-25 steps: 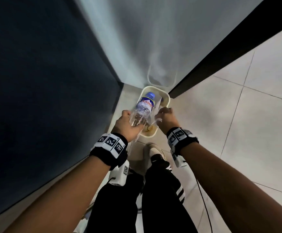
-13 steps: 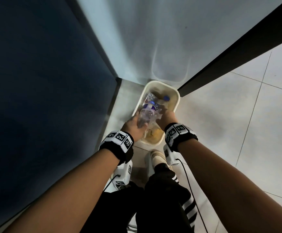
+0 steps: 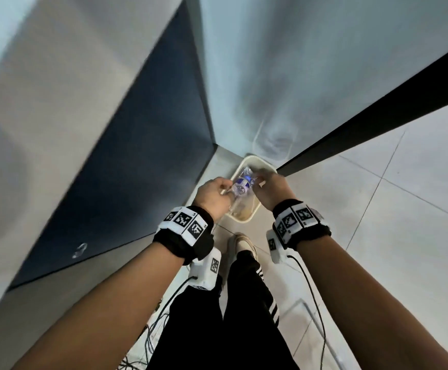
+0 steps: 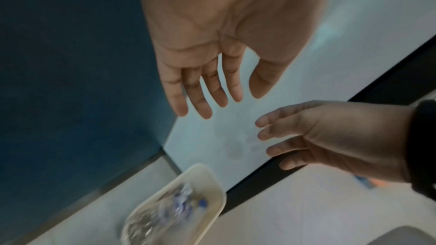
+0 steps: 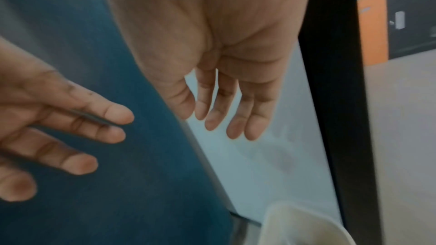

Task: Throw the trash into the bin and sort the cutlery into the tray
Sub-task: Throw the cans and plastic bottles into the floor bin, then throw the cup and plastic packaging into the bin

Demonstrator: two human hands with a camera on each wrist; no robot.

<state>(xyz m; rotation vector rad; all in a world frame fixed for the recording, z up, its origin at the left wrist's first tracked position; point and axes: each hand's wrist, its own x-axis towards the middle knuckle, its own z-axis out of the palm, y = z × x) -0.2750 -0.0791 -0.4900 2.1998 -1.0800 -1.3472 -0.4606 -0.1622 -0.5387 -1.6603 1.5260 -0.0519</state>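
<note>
A cream bin (image 3: 246, 219) stands on the floor in a corner. A clear plastic bottle (image 3: 241, 184) with a blue cap and label lies in it on top of other trash. My left hand (image 3: 213, 197) and right hand (image 3: 272, 189) hover just above the bin, one on each side of the bottle. The left wrist view shows my left hand (image 4: 226, 100) with straight, spread fingers and nothing in it, over the blurred bin (image 4: 212, 182) and bottle (image 4: 179, 206). In the right wrist view my right hand (image 5: 217, 118) is equally empty and spread. No cutlery or tray is in view.
A dark blue panel (image 3: 137, 166) rises on the left and a pale wall (image 3: 284, 76) stands behind the bin. A black strip (image 3: 377, 116) runs along the wall's foot on the right. My shoe (image 3: 244, 243) stands just before the bin on the tiled floor (image 3: 377, 236), with cables (image 3: 161, 316) trailing behind.
My left hand held the bottle over the bin and lowered it in. Both hands have let go and now hang spread above it.
</note>
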